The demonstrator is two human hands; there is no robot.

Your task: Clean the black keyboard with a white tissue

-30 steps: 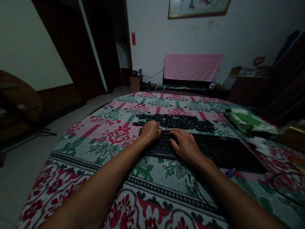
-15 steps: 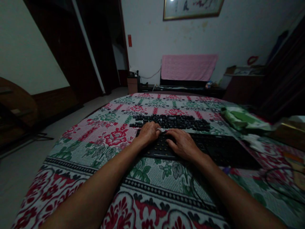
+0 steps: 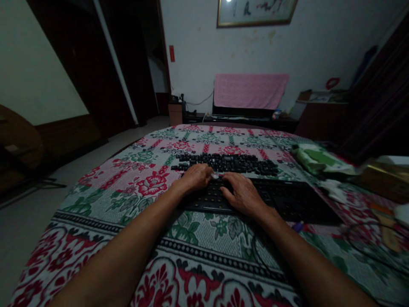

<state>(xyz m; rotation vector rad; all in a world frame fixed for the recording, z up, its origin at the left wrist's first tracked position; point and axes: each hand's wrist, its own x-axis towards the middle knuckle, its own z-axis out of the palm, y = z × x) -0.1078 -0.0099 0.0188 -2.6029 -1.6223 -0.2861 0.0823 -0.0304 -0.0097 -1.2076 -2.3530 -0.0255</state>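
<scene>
A black keyboard (image 3: 290, 200) with its keycaps off lies on the flowered tablecloth, rows of bare key mounts showing. My left hand (image 3: 198, 175) is closed over its upper left part, with a small piece of white tissue (image 3: 215, 175) pinched at the fingertips. My right hand (image 3: 242, 191) rests on the keyboard just to the right, thumb apart and fingers stretched toward the tissue; whether they touch it I cannot tell. Loose black keycaps (image 3: 234, 162) lie in rows just beyond the keyboard.
On the right are a green and white tissue pack (image 3: 319, 160), a crumpled white tissue (image 3: 334, 190), a box (image 3: 383, 179) and a wooden-handled brush-like item (image 3: 390, 234). A purple object (image 3: 298, 226) lies by my right forearm. A dark cable (image 3: 354, 245) loops over the cloth.
The view has shifted slightly. Both hands stay at the upper part of the keyboard; the white tissue shows a little less between them.
</scene>
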